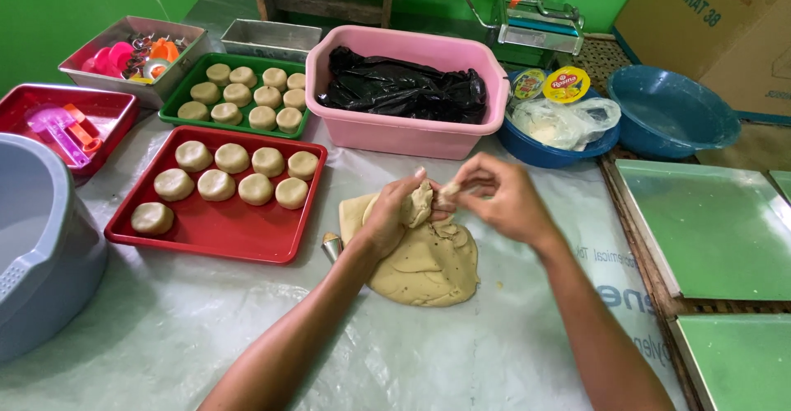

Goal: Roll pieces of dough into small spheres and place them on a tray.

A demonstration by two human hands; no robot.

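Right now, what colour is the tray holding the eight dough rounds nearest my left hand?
Red: the red tray shows plainly in the head view, beside the left hand.

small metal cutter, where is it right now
In the head view, the small metal cutter stands on the plastic-covered table, between the red tray and the dough slab, just beside the left hand.

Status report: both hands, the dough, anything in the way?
Left hand grips a dough piece; right hand pinches its tip. Dough slab flat beneath. Small metal cutter beside left wrist, red tray close.
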